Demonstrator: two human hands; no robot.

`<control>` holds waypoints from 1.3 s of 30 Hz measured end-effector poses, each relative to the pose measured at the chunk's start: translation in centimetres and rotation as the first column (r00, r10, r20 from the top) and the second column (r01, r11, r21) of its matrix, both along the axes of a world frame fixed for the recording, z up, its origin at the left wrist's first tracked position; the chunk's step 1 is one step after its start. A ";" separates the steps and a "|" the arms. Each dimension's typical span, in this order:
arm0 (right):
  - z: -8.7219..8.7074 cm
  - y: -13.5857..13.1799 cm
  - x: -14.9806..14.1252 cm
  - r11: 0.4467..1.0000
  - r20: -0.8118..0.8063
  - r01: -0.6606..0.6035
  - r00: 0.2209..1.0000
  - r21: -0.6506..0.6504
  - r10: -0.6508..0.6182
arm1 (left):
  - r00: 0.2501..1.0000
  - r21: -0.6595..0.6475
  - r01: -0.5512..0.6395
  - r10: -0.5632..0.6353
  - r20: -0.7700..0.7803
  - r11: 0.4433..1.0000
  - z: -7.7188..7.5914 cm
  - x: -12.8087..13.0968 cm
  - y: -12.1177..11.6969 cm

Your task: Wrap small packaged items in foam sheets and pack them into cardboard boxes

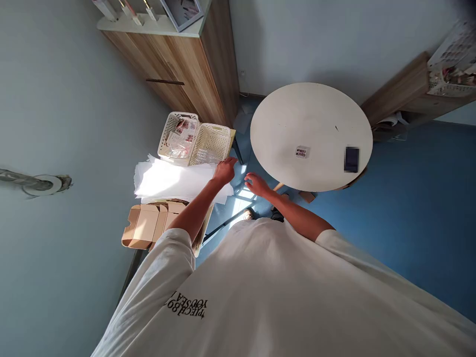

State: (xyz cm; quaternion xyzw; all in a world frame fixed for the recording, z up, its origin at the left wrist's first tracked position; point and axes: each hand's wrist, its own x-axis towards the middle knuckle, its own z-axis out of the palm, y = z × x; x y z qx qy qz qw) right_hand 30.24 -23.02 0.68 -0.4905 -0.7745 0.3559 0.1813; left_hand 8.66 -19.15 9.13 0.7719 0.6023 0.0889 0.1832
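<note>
1. Nearest the person, flat cardboard boxes [146,225] lie stacked on a low side surface, just below the left forearm.
2. Beyond them, a pile of white sheets [174,181] spreads across that surface.
3. The left hand [224,170] reaches forward, fingers curled loosely, resting on the right edge of the sheets; whether it pinches one I cannot tell.
4. The right hand [256,184] hovers open, fingers spread, holding nothing, above the gap beside the round table [297,119].
5. Behind the sheets stand two white baskets [195,144]: the left holds small packets, the right looks nearly empty.
6. Farther off, the table carries a small packet [302,152] and a dark blurred object [351,159].
</note>
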 end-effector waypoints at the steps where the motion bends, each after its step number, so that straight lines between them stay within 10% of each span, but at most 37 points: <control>1: 0.4 -0.5 -1.3 1.000 0.006 -0.028 1.000 0.010 0.028 | 0.999 0.017 -0.037 0.037 0.026 0.999 0.3 -1.3 0.0; 9: 2.9 -2.5 -8.7 0.968 0.101 -0.245 0.966 0.058 0.239 | 0.955 0.028 -0.252 0.244 0.168 0.967 0.2 -8.0 -1.0; 22: 1.2 0.5 -8.6 0.977 -0.182 0.160 0.966 -0.142 -0.184 | 0.965 0.010 -0.208 0.204 0.167 0.978 -0.8 -7.9 -1.3; 31: 3.8 2.7 -3.9 0.875 -0.124 0.485 0.867 -0.014 -0.483 | 0.986 0.011 -0.101 0.098 0.133 0.995 -0.4 -4.1 -0.7; 39: 4.2 4.5 4.0 0.855 -0.071 0.513 0.858 0.078 -0.509 | 0.987 -0.017 0.018 -0.015 0.157 1.000 -1.5 2.1 1.7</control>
